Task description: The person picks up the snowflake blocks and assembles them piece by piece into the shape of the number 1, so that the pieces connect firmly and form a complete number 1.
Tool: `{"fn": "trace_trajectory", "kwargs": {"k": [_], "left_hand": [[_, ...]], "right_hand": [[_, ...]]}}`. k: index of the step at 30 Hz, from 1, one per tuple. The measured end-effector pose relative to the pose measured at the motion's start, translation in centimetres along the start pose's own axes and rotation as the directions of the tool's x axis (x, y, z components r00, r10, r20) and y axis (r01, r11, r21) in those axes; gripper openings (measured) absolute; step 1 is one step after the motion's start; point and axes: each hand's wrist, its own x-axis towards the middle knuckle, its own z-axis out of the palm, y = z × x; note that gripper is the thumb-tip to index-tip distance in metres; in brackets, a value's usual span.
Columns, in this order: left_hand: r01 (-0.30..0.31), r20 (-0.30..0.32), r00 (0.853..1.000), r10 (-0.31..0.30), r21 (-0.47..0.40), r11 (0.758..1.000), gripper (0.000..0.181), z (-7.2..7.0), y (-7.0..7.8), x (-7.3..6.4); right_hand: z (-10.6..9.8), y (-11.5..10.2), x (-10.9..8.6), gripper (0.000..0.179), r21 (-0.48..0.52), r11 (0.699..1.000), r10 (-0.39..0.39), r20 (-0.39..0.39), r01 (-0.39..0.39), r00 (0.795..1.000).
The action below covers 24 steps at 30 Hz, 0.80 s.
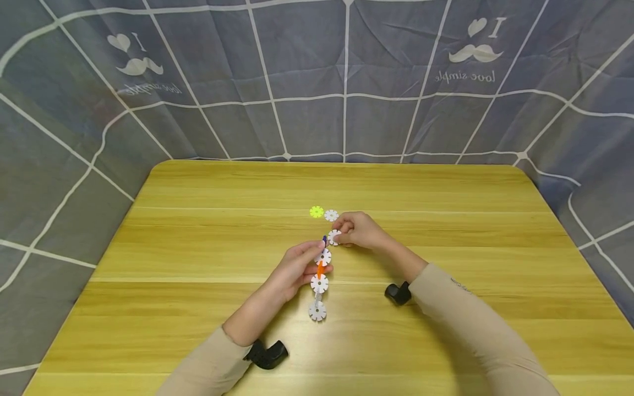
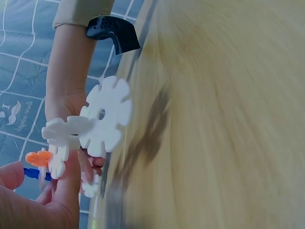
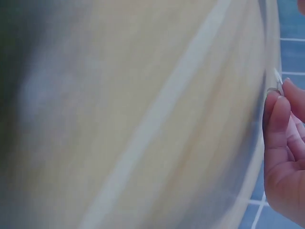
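The left hand grips a chain of notched discs; the right hand pinches a single white disc. Probably light, stiff plastic, both suit rim holds.

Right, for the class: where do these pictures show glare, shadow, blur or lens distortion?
Head view: pale glare on the tabletop; the cloth's grid lines bow, perhaps from the lens. Left wrist view: the joined discs cast a dark shadow on the tabletop. Right wrist view: the tabletop is heavily blurred; the picture's left edge is dark; the right hand looks sharper.
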Motion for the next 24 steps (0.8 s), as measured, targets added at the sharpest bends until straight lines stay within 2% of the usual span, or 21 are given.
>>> {"fn": "trace_trajectory", "kwargs": {"k": [7,24], "left_hand": [[0.011,0.01,1.0,-0.011,0.015,1.0,0.041,0.5,0.0,0.0],[0.0,0.045,0.999,-0.002,0.031,1.0,0.042,0.9,0.1,-0.2]], "right_hand": [[-1.3,-0.9,-1.7,0.024,0.124,0.992,-0.019,-0.001,0.019,1.0],[-1.4,-3.9,-3.3,0.024,0.203,0.979,-0.022,-0.003,0.022,1.0]]}}
